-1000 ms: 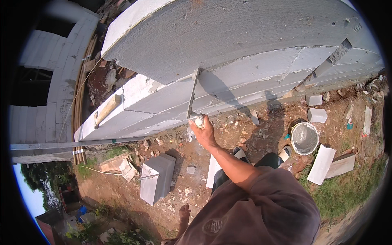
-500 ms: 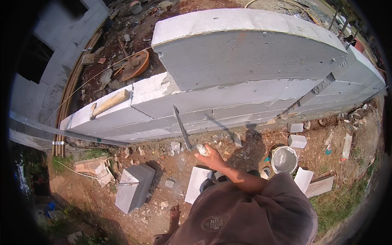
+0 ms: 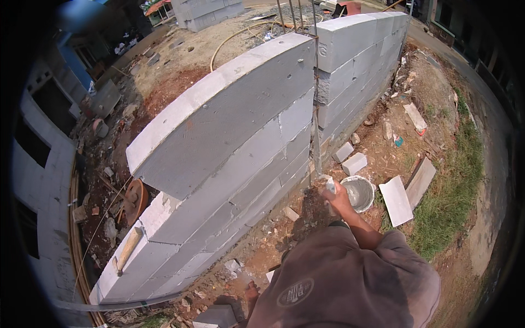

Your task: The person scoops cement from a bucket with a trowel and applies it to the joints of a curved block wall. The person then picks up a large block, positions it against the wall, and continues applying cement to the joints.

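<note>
My right hand (image 3: 340, 198) is closed around the pale, mortar-smeared handle of a trowel (image 3: 330, 187). It is at the left rim of a white bucket (image 3: 358, 194) that holds grey, wet mortar. The trowel's blade is mostly hidden or blurred from this angle. My left hand (image 3: 252, 290) hangs low beside the brown shirt, small in view, and its finger pose is unclear. Ahead stands a wall of large light-grey blocks (image 3: 240, 136), with a narrow vertical gap toward its right part. A wooden-handled hammer (image 3: 129, 249) lies on the lower step of the wall at left.
Block offcuts (image 3: 355, 163) lie behind the bucket, and pale slabs (image 3: 396, 201) lean to its right. Thin steel bars (image 3: 300, 13) rise from the gap. An orange basin (image 3: 134, 200) sits behind the wall, and a grey block (image 3: 216, 316) stands at the lower left.
My view has turned to the right along the wall. The right hand has carried the trowel from in front of the wall to the bucket. My left hand still hangs low.
</note>
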Demonstrator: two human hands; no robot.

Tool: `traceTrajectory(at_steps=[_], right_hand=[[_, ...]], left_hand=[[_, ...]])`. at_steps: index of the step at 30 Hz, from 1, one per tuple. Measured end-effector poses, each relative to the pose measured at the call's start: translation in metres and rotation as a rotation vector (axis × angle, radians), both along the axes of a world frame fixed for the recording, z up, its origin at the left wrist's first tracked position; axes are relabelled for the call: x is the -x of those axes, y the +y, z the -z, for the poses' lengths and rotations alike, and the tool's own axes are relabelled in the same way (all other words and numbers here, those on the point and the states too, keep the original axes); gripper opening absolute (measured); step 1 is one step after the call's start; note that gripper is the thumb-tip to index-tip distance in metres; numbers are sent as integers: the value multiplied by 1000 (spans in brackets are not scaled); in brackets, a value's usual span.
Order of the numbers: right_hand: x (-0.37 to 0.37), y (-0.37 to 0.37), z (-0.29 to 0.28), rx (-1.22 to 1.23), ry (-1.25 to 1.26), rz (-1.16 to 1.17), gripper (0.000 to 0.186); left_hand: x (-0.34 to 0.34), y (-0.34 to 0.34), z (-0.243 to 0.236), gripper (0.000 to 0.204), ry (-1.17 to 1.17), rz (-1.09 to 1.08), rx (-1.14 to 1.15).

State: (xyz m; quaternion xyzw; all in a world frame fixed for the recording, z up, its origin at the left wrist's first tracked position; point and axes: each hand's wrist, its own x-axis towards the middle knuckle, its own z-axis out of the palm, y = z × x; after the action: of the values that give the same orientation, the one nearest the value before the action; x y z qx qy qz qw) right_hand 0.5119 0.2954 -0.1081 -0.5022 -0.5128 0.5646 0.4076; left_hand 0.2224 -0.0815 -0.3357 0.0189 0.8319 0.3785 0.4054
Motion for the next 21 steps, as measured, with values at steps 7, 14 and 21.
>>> traceTrajectory(at_steps=[7, 14, 21], right_hand=[[-32, 32, 7, 108, 202, 84, 29], [-87, 106, 7, 44, 191, 41, 37], [-142, 191, -12, 20, 271, -273, 49]], left_hand=[[10, -23, 1, 41, -3, 62, 42], [-24, -6, -16, 42, 5, 118, 203], [-92, 39, -58, 42, 65, 123, 263]])
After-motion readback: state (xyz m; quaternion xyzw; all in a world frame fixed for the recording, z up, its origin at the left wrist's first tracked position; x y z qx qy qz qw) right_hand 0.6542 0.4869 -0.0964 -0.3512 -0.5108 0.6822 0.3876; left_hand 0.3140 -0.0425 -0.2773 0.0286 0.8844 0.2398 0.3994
